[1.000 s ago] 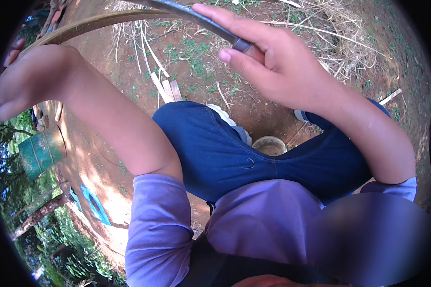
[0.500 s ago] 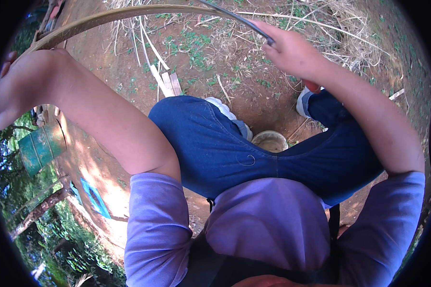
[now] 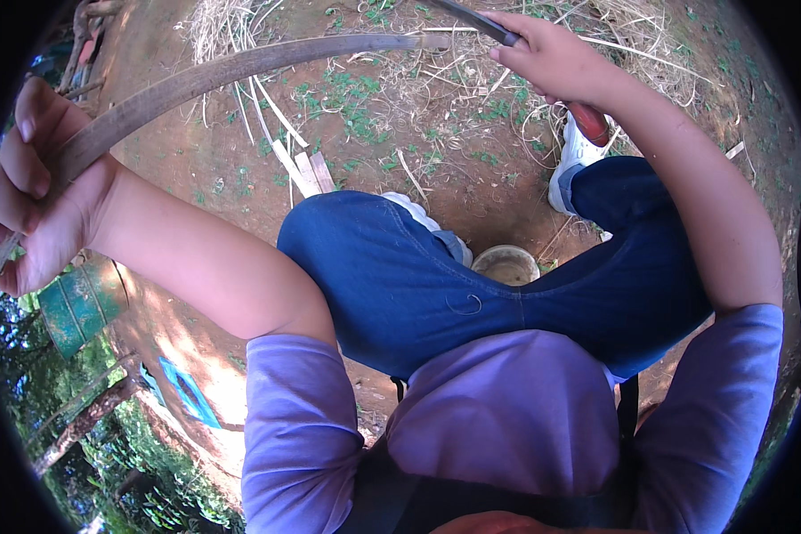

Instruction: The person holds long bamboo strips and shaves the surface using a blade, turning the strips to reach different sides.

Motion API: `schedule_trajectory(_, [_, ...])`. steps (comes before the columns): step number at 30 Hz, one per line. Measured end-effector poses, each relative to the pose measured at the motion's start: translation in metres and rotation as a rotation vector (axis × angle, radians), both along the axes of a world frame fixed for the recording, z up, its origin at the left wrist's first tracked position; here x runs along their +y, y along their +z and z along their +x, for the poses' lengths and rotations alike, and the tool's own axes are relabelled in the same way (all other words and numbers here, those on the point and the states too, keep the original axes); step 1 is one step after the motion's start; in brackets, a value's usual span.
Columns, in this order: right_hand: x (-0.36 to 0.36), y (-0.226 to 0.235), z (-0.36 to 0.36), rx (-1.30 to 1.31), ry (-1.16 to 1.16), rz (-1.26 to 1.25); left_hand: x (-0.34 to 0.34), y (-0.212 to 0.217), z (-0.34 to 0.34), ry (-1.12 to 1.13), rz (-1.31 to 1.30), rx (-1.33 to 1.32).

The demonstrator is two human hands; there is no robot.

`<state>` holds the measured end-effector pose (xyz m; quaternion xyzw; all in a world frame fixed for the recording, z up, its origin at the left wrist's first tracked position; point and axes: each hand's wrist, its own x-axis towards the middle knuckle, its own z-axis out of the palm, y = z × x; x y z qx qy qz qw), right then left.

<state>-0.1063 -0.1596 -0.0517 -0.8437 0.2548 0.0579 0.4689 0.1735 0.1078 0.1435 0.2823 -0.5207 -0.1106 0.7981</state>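
My left hand point(image 3: 49, 178), at the far left, is turned palm up with its fingers curled around one end of a long, flat strip of wood or bamboo point(image 3: 240, 68). The strip runs in an arc across the picture to the right, its far end bare, short of my right hand. My right hand point(image 3: 556, 60), at the upper right, grips a knife; its red handle point(image 3: 590, 126) sticks out below the palm. The dark blade point(image 3: 473, 20) points up and left, beyond the strip's free end and apart from it. The blade's tip is cut off by the frame.
Thin shavings point(image 3: 636, 89) and a pale heap of fibres point(image 3: 227, 27) litter the dirt ahead. Several short flat pieces point(image 3: 310, 171) lie by my left knee. A round bowl point(image 3: 507, 251) stands between my feet. A green drum point(image 3: 84, 307) and a blue sheet point(image 3: 189, 392) are at left.
My left hand has turned over, showing its palm and fingers, and the strip has rolled with it and sunk lower. The blade has come away from the strip as my right hand shifted slightly right.
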Motion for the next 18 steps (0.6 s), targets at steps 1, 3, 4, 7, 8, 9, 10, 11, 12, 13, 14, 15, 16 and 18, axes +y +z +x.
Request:
schedule_trajectory(1, [-0.001, 0.016, 0.002, -0.067, 0.015, 0.071, 0.003, -0.001, 0.003, -0.014, 0.017, 0.001])
schedule_trajectory(3, [-0.003, 0.024, 0.016, -0.056, 0.043, 0.158, 0.008, -0.003, -0.001, -0.118, 0.017, 0.082])
schedule_trajectory(4, [-0.002, 0.031, 0.02, -0.057, 0.028, 0.176, 0.006, -0.004, -0.001, -0.041, 0.017, 0.079])
schedule_trajectory(7, [0.007, 0.053, 0.019, -0.128, 0.017, 0.289, 0.008, -0.003, 0.007, 0.066, 0.009, 0.115])
schedule_trajectory(8, [0.008, 0.068, 0.016, -0.089, 0.031, 0.351, 0.009, -0.002, 0.01, 0.078, 0.004, 0.136])
schedule_trajectory(9, [0.008, 0.088, 0.014, -0.047, 0.048, 0.415, 0.01, -0.005, 0.013, 0.168, -0.01, 0.131])
schedule_trajectory(10, [0.01, 0.085, 0.014, -0.057, 0.051, 0.389, 0.011, -0.007, 0.016, 0.256, -0.025, 0.126])
schedule_trajectory(11, [0.011, 0.083, 0.013, -0.067, 0.047, 0.359, 0.008, -0.008, 0.016, 0.288, -0.039, 0.118])
schedule_trajectory(12, [0.019, 0.057, 0.014, -0.128, 0.029, 0.241, 0.006, -0.008, 0.017, 0.338, -0.043, 0.107])
schedule_trajectory(13, [0.022, 0.041, 0.013, -0.188, 0.011, 0.121, 0.004, -0.006, 0.019, 0.387, -0.047, 0.096])
schedule_trajectory(14, [0.023, 0.042, 0.01, -0.213, 0.041, 0.102, 0.002, -0.005, 0.019, 0.44, -0.051, 0.085])
schedule_trajectory(15, [0.026, 0.046, 0.006, -0.238, 0.07, 0.083, 0.0, -0.003, 0.018, 0.479, -0.057, 0.087])
schedule_trajectory(16, [0.03, 0.045, 0.002, -0.297, 0.089, 0.057, -0.002, -0.002, 0.019, 0.542, -0.045, 0.044])
schedule_trajectory(18, [0.043, 0.038, -0.006, -0.448, 0.112, -0.012, -0.012, 0.001, 0.019, 0.658, -0.036, -0.014])
